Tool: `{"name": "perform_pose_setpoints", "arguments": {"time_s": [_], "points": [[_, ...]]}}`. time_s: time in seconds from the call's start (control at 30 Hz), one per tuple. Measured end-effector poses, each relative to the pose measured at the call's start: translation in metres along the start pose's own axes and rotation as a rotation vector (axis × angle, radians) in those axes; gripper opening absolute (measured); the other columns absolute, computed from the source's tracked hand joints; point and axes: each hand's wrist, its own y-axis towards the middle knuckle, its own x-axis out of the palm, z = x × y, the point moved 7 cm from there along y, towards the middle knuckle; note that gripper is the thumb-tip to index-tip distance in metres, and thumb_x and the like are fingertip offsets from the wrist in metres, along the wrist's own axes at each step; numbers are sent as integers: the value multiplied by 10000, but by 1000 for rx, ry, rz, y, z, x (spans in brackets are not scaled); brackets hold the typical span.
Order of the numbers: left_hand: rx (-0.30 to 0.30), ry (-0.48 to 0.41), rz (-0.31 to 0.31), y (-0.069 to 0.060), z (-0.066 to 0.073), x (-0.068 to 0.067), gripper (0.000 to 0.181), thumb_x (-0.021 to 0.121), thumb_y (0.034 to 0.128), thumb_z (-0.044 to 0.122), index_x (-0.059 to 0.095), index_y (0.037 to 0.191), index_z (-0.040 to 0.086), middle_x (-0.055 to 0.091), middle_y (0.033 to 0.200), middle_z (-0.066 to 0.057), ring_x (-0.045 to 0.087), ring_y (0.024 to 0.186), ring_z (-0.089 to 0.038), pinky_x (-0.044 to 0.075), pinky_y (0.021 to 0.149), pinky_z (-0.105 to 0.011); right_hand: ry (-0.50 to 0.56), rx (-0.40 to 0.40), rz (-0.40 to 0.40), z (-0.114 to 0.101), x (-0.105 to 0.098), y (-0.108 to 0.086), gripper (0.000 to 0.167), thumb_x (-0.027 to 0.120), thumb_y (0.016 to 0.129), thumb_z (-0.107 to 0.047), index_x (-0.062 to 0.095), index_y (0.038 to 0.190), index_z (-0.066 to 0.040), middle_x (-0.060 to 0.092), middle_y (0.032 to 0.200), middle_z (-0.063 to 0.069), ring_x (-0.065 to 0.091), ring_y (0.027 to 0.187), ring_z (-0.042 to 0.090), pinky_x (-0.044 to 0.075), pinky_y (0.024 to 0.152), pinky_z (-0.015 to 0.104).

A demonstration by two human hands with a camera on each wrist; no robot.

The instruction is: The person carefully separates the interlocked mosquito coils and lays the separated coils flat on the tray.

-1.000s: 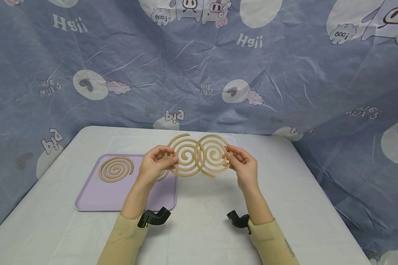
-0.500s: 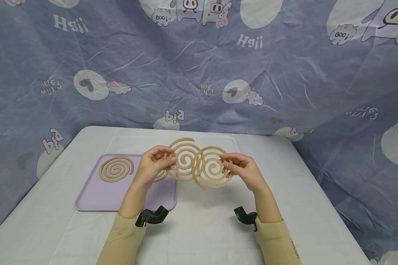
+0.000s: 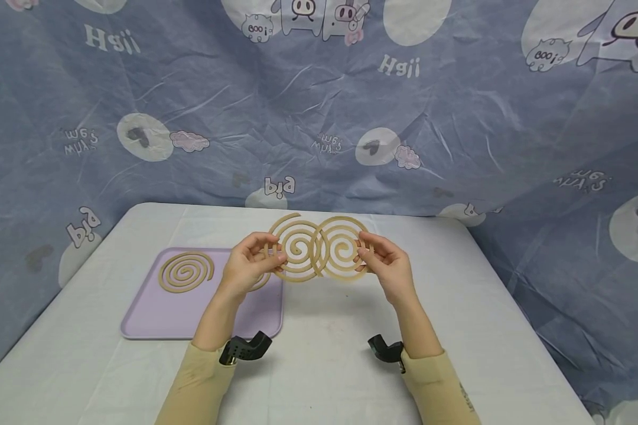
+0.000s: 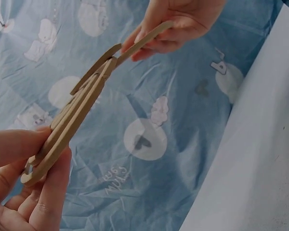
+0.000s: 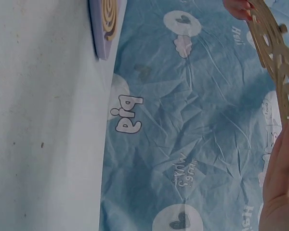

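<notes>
Above the table, two tan mosquito coils overlap at their inner sides, with their outer rings crossing. My left hand [image 3: 246, 267] pinches the left coil [image 3: 296, 250] between thumb and fingers at its outer left side. On the other side, my right hand [image 3: 391, 265] pinches the right coil [image 3: 342, 218] near its right rim. The left wrist view shows the left coil [image 4: 76, 124] nearly edge-on, thumb on one face and fingers on the other. In the right wrist view the coils [image 5: 285, 65] are partly cut off by the frame.
A lilac tray [image 3: 156, 326] lies on the white table [image 3: 345, 378] at the left. One coil [image 3: 185, 271] lies flat on it; another coil [image 3: 260, 283] is partly hidden behind my left hand. A patterned blue cloth [image 3: 298, 106] hangs behind the table.
My right hand dips with the right coil, then rises back near its earlier height. The left coil tilts slightly and returns. The tray and its coils stay put.
</notes>
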Motion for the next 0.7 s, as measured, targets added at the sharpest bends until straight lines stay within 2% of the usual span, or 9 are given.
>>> {"name": "perform_pose_setpoints", "arguments": {"time_s": [0.07, 0.13, 0.23, 0.33, 0.5, 0.57, 0.7], "points": [[12, -3, 8, 0, 1, 0, 379, 639, 800, -142, 472, 1140, -142, 567, 903, -85, 645, 717, -150, 561, 640, -292, 22, 5, -3, 1, 3, 0, 411, 587, 880, 82, 470, 1272, 118, 613, 1070, 43, 639, 763, 134, 559, 613, 269], [19, -6, 15, 0, 1, -1, 373, 634, 800, -148, 473, 1136, -147, 565, 892, -82, 647, 705, -150, 560, 632, -285, 26, 6, -40, 0, 6, -1, 433, 572, 879, 100, 439, 1291, 104, 566, 1124, 81, 636, 767, 138, 561, 618, 279], [23, 0, 17, 0, 2, -2, 390, 637, 801, -144, 460, 1149, -161, 575, 881, -83, 650, 690, -156, 558, 618, -279, -1, 0, -142, -2, 9, -2, 456, 563, 875, 110, 427, 1309, 75, 509, 1197, 142, 629, 751, 138, 559, 617, 280], [15, 16, 4, 0, 3, -2, 401, 650, 804, -123, 471, 1162, -151, 598, 885, -90, 648, 680, -164, 556, 613, -279, -43, -7, -249, -3, 10, -3, 437, 569, 885, 82, 454, 1305, 50, 506, 1202, 146, 634, 723, 143, 551, 613, 268], [6, 48, -36, 0, 3, -2, 394, 658, 813, -95, 495, 1169, -139, 635, 884, -71, 644, 673, -154, 549, 611, -271, -147, -24, -342, -4, 11, -5, 301, 557, 915, 32, 552, 1215, 55, 611, 1085, 40, 644, 831, 147, 528, 625, 262], [3, 55, -53, 0, 3, -2, 388, 656, 812, -96, 498, 1163, -145, 644, 871, -60, 643, 666, -144, 545, 605, -264, -180, -40, -361, -5, 11, -5, 263, 559, 913, 36, 574, 1171, 80, 641, 1052, 28, 624, 817, 146, 521, 618, 273], [0, 62, -82, -1, 2, -2, 388, 653, 806, -109, 493, 1154, -171, 662, 841, -40, 643, 654, -131, 539, 588, -254, -208, -49, -379, -5, 11, -7, 232, 581, 889, 62, 599, 1116, 103, 660, 1005, 28, 561, 681, 159, 520, 593, 287]]}}
